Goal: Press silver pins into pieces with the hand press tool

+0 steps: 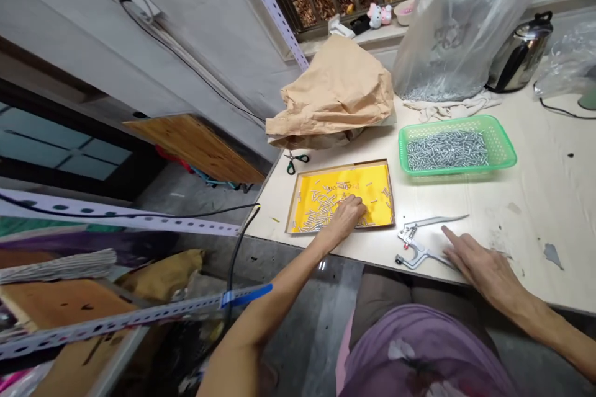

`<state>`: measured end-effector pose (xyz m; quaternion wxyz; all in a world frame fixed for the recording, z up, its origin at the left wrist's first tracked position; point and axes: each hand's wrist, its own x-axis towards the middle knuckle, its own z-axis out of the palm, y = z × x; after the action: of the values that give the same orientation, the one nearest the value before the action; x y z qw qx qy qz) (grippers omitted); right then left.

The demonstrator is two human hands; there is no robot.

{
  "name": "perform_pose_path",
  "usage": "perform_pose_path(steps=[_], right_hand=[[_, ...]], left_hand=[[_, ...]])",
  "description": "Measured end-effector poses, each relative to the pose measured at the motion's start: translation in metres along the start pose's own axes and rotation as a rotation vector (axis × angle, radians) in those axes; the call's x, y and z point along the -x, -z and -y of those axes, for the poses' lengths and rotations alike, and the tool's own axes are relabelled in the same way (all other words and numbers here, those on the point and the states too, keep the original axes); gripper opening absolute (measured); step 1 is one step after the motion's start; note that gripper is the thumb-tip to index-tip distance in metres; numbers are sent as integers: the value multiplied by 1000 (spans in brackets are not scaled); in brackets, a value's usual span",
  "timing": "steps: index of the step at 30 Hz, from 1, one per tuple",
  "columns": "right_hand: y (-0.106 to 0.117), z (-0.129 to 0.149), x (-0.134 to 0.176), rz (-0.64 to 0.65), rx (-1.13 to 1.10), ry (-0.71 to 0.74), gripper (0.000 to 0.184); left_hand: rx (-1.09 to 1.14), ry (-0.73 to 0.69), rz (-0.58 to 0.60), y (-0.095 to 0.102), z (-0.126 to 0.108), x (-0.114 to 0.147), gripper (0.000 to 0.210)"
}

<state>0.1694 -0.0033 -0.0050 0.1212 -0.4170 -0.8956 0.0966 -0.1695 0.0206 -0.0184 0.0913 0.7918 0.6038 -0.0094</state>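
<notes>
My left hand [345, 216] is over the shallow yellow-lined tray [305, 189], its fingers bent together; whatever may be between them is hidden. Small silvery metal pins [321, 208] lie loose in the tray, most of them left of that hand. To the right, a metal hand plier [421, 255] with spread handles rests near the table's front edge. My right hand [484, 267] is beside it, index finger stretched towards the upper handle, the other fingers by the end of the lower handle. I cannot tell whether it touches the lower handle.
A green basket [505, 152] full of similar metal pieces stands behind the plier. Green-handled scissors [291, 165] lie behind the tray. Further back are a brown paper bag [339, 90], a big clear plastic bag [447, 43] and a kettle [524, 53].
</notes>
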Motion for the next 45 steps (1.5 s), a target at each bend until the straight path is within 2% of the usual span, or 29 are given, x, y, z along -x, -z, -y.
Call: perform_pose_path(steps=[3,5,7,9,10,13,16,22,29,37,42,45], right_hand=[[-6,13,12,95,-52,69,33],[-10,17,16,139,-26,72,31],[-12,16,16,170,12,67,36],[-12,10,13,196,36,74,38],[-11,7,11,202,47,79,37],[-8,-4,6,179,86,86,32],[-7,-11,5,152,101,96,29],[-4,-16,10,144,56,106,25],[-5,-16,10,118,45,100,22],[-7,-15,12,108,73,116,24],[-7,-13,11,121,111,114,23],[-7,-13,11,123,116,109,24]], left_hand=[[46,25,6,6,1,-2,17],[128,66,-55,13,-3,-1,14],[285,122,-151,19,-15,5,10],[536,213,-180,21,-36,12,8],[684,276,-144,20,-49,16,10],[1099,488,57,8,-90,25,25],[1312,650,173,-6,-121,25,36],[1312,799,221,-12,-144,19,34],[1267,857,307,-15,-152,22,29],[1243,902,373,-6,-155,19,19],[1264,878,319,-10,-153,23,18],[1286,910,297,-12,-152,25,17]])
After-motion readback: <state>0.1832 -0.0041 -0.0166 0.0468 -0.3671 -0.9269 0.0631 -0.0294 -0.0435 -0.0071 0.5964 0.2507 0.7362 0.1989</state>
